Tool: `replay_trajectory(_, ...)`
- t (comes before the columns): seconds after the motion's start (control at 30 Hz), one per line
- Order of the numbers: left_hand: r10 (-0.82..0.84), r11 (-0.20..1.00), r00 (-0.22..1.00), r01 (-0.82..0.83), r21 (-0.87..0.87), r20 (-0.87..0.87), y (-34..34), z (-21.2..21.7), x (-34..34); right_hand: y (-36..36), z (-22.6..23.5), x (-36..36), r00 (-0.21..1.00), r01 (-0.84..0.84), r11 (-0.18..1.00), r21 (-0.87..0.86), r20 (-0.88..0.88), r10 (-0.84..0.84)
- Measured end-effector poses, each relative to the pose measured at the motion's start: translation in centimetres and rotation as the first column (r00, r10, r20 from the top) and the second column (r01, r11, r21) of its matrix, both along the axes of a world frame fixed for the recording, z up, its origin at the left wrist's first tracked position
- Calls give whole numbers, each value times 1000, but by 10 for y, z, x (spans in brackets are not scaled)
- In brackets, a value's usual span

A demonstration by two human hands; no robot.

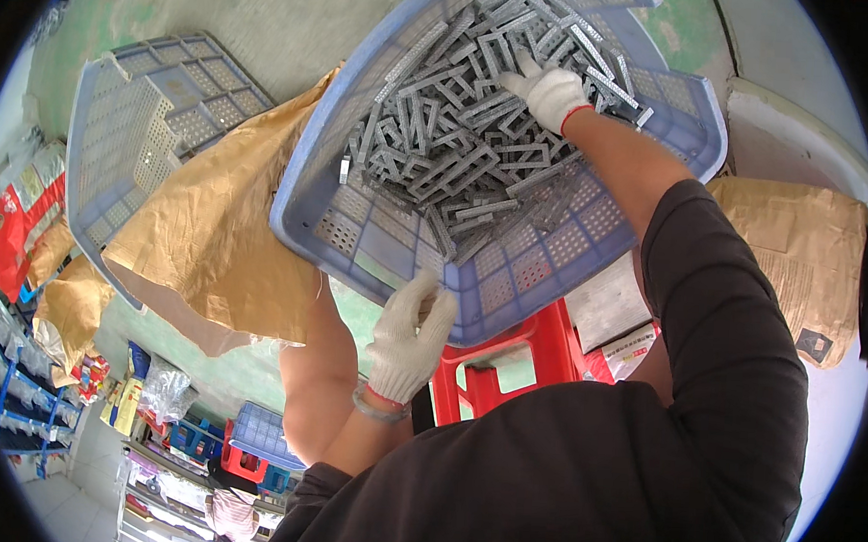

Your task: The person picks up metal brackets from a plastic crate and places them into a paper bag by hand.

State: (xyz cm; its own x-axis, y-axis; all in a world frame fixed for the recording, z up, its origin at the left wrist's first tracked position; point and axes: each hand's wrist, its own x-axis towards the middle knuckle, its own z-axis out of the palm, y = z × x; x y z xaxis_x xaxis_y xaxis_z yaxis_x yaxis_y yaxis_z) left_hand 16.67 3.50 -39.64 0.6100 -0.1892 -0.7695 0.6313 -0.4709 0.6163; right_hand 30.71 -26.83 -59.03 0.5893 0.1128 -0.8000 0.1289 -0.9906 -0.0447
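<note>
A blue plastic basket (309, 132) with perforated walls stands in front of me, tilted in the view. Grey metal frame-shaped pieces (451, 125), long and rectangular, lie heaped in it. My right hand (556, 93), in a white knit glove with a red cuff, reaches over the heap. Its thumb and forefinger are apart at the pieces, with nothing visibly gripped. Near the basket's near rim is my left hand (409, 338), gloved the same way. Its fingers curl inward, tips close together; whether something small is between them does not show.
Red plastic stools (543, 350) stand under the basket's near side. A large brown paper sack (226, 211) leans between it and another blue basket (116, 156) at left. Another brown sack (798, 261) sits at right. Shelving (173, 483) with goods is at lower left.
</note>
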Motion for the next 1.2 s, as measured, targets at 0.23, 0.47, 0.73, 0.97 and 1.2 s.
replay_trajectory(0.23,-64,997,993,58,-59,-103,-5,0,5,25,5,5,974,223,970,-99,-24,-227)
replay_trajectory(0.47,2,999,994,-7,-43,-112,-10,4,6,18,0,-2,988,154,984,-95,30,-151)
replay_trajectory(0.73,22,997,988,-32,-64,-156,-9,2,6,18,14,19,991,108,992,-58,-70,-112)
replay_trajectory(0.97,33,993,982,-52,-102,-186,-7,-2,1,15,10,21,994,105,994,-35,4,-105)
replay_trajectory(1.2,1,996,969,-24,-90,-249,-5,-4,1,10,-8,7,983,159,986,-42,98,-155)
